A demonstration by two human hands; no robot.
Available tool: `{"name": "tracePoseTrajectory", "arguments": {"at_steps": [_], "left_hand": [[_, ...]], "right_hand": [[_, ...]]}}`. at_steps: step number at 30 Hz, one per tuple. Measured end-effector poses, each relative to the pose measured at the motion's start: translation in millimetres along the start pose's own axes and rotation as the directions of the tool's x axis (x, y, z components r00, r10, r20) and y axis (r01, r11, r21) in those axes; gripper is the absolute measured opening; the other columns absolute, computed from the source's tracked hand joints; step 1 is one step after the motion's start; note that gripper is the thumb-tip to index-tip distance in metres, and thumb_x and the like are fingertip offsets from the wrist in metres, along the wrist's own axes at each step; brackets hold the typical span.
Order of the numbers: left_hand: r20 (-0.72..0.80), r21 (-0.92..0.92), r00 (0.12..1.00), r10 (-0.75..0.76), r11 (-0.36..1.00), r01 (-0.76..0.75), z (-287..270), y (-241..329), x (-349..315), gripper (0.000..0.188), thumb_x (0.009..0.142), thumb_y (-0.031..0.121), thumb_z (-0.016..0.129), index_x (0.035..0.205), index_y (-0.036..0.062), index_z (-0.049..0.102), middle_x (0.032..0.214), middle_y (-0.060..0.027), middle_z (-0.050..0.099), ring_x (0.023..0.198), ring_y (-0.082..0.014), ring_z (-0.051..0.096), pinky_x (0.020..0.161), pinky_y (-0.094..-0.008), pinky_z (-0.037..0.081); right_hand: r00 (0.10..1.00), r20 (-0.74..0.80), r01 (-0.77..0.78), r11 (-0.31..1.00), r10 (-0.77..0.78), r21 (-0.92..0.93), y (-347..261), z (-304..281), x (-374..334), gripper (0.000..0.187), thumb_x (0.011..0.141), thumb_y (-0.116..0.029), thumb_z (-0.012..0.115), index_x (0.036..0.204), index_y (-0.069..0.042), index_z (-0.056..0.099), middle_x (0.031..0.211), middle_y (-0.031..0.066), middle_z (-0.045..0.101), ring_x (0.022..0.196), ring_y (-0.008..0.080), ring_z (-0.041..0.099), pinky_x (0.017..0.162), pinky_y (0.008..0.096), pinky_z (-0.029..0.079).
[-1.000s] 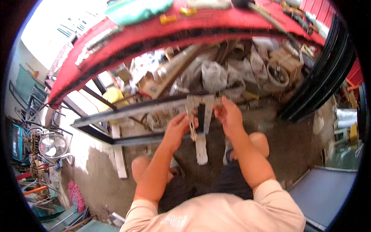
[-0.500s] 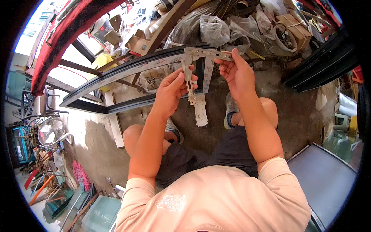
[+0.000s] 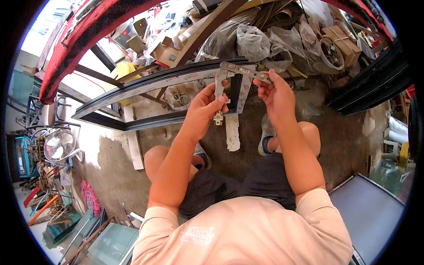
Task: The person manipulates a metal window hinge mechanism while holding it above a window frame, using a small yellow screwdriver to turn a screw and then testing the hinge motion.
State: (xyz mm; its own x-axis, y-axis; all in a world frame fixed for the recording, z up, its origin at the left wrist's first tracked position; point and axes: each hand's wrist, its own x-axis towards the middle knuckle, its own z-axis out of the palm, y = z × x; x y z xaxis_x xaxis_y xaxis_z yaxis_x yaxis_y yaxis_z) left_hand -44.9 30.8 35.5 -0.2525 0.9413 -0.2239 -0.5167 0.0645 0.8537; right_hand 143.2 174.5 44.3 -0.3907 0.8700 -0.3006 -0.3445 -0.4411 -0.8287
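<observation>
A silvery metal window hinge (image 3: 240, 70), made of two slotted arms joined at a corner, is held over one end of a dark window frame (image 3: 244, 92). My left hand (image 3: 204, 110) is closed on its downward arm, thumb in front and fingers behind. At the tip of the other arm, which points right, my right hand (image 3: 280, 97) pinches between thumb and fingers. The frame carries strips of printed protective film. Whether the hinge touches the frame cannot be told. Below the frame's end, a whitish worn strip (image 3: 232, 134) sticks out toward me.
Brown metal bars (image 3: 207, 31) support the frame area. Beyond lie plastic bags (image 3: 252, 42) and a cardboard box (image 3: 342, 46). Dark profiles (image 3: 364, 84) stand at right, near a framed glass panel (image 3: 371, 216). At left are a fan (image 3: 59, 145) and glass sheets (image 3: 110, 247).
The whole view has shifted slightly, so everything sits a little lower and to the right. The hinge's right arm now slants more downward, with my right hand still pinching its tip.
</observation>
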Motion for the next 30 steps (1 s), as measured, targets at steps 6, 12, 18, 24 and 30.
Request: {"name": "tracePoseTrajectory", "arguments": {"at_steps": [6, 12, 18, 24, 30], "left_hand": [[0.028, 0.018, 0.999, 0.042, 0.999, -0.043, -8.6, -1.9, -0.2, 0.055, 0.101, 0.012, 0.071, 0.152, 0.0019, 0.053, 0.108, -0.0041, 0.069, 0.090, -0.0134, 0.064, 0.085, -0.0283, 0.053], [0.030, 0.049, 0.998, 0.057, 0.997, -0.059, -3.7, -7.5, 4.0, 0.054, 0.102, 0.011, 0.071, 0.153, 0.0063, 0.054, 0.110, -0.0016, 0.068, 0.094, -0.0116, 0.062, 0.084, -0.0273, 0.053], [0.045, 0.122, 0.991, 0.123, 0.984, -0.128, -10.4, -8.2, 0.5, 0.047, 0.104, 0.010, 0.070, 0.149, 0.0066, 0.057, 0.109, 0.0003, 0.067, 0.094, -0.0097, 0.060, 0.083, -0.0280, 0.052], [0.130, 0.104, 0.983, 0.127, 0.985, -0.140, -13.5, -28.0, 17.4, 0.052, 0.103, 0.008, 0.071, 0.152, 0.0034, 0.053, 0.127, -0.0005, 0.067, 0.105, -0.0089, 0.062, 0.090, -0.0294, 0.054], [0.139, 0.138, 0.976, 0.167, 0.973, -0.186, -11.7, -16.1, 6.8, 0.050, 0.105, 0.008, 0.067, 0.151, 0.0011, 0.051, 0.115, -0.0006, 0.064, 0.097, -0.0098, 0.058, 0.086, -0.0305, 0.052]], "right_hand": [[0.999, 0.045, 0.031, 1.000, -0.031, 0.001, 2.6, 2.0, -4.0, 0.029, 0.109, -0.030, 0.057, 0.113, -0.004, 0.070, 0.096, 0.0103, 0.077, 0.074, 0.0112, 0.063, 0.073, 0.0278, 0.053], [0.998, 0.035, 0.046, 0.998, -0.047, 0.030, 0.0, -3.4, -3.6, 0.030, 0.108, -0.030, 0.059, 0.113, -0.003, 0.070, 0.095, 0.0104, 0.077, 0.075, 0.0128, 0.064, 0.073, 0.0279, 0.053], [0.999, -0.003, 0.038, 0.999, -0.038, 0.028, 0.1, 4.0, -6.2, 0.027, 0.108, -0.027, 0.062, 0.113, -0.002, 0.070, 0.092, 0.0101, 0.074, 0.078, 0.0146, 0.067, 0.069, 0.0292, 0.053], [0.996, 0.024, 0.089, 0.995, -0.088, -0.036, 1.6, -5.0, -4.7, 0.021, 0.106, -0.023, 0.067, 0.114, -0.003, 0.069, 0.096, 0.0068, 0.074, 0.077, 0.0121, 0.067, 0.068, 0.0263, 0.054], [0.992, 0.056, 0.117, 0.978, -0.109, -0.172, 0.5, -4.5, -7.3, 0.020, 0.106, -0.025, 0.069, 0.109, -0.005, 0.072, 0.093, 0.0062, 0.074, 0.076, 0.0109, 0.064, 0.068, 0.0277, 0.052]]}}
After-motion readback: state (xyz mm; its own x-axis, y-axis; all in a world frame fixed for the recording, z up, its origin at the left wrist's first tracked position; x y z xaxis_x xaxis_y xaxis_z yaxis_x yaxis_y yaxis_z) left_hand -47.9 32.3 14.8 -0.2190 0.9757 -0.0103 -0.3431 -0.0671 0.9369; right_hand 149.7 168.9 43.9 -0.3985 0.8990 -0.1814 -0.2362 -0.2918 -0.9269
